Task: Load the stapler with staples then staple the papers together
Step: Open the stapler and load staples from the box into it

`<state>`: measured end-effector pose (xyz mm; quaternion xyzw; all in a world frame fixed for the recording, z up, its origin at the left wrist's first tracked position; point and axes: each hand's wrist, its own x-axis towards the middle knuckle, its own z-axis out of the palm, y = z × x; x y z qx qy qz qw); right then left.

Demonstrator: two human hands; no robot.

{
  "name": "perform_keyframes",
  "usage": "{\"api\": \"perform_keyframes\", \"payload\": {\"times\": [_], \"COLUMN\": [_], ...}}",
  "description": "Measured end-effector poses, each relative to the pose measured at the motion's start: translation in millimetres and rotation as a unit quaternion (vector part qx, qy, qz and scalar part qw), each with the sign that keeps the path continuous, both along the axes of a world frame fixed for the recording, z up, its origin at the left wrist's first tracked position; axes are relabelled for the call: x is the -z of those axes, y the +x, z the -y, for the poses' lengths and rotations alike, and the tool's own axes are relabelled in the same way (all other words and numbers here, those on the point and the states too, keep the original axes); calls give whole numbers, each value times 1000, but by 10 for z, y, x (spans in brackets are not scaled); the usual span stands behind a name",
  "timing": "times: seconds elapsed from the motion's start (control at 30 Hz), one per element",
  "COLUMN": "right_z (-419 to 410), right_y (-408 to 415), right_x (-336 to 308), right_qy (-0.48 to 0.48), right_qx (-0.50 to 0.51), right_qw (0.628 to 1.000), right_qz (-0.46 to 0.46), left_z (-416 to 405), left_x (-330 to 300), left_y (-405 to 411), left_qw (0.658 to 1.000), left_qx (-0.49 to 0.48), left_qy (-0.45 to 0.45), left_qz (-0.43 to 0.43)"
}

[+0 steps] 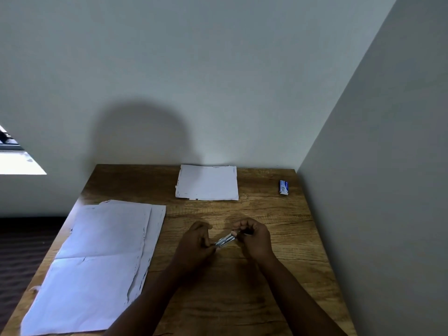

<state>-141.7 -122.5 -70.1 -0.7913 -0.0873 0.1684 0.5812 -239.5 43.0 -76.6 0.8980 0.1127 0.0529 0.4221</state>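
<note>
You are pinching the small metal stapler (225, 240) above the table (278, 251), left hand (195, 241) at its near end, right hand (253, 235) curling round the far end. It looks light, stiff and slick; grip its sides firmly.

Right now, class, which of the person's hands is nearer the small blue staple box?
Right. The right hand lies below-left of the staple box; the left hand sits farther left. Both grip the stapler.
</note>
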Motion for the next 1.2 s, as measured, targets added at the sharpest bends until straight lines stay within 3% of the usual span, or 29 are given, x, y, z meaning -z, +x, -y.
{"api": "perform_keyframes", "payload": {"times": [0.2,0.57,0.73,0.9,1.2], "right_z": [95,148,143,20,-23], "right_y": [1,-52,-28,-118,-140], "right_x": [121,131,-16,-62,-74], "right_qy": [-62,-50,-14,-7,63], "right_qx": [38,22,-44,-129,-113], "right_qw": [997,998,997,989,990], "right_qz": [33,27,55,71,60], "left_z": [-83,93,51,40,43], "left_x": [84,169,124,2,-169], "left_y": [-60,-98,-124,-126,-160], "left_qw": [995,997,998,999,996], "left_qx": [25,22,24,30,-2], "left_qy": [-86,-3,39,11,-68], "left_qz": [-40,-70,-35,7,64]}}
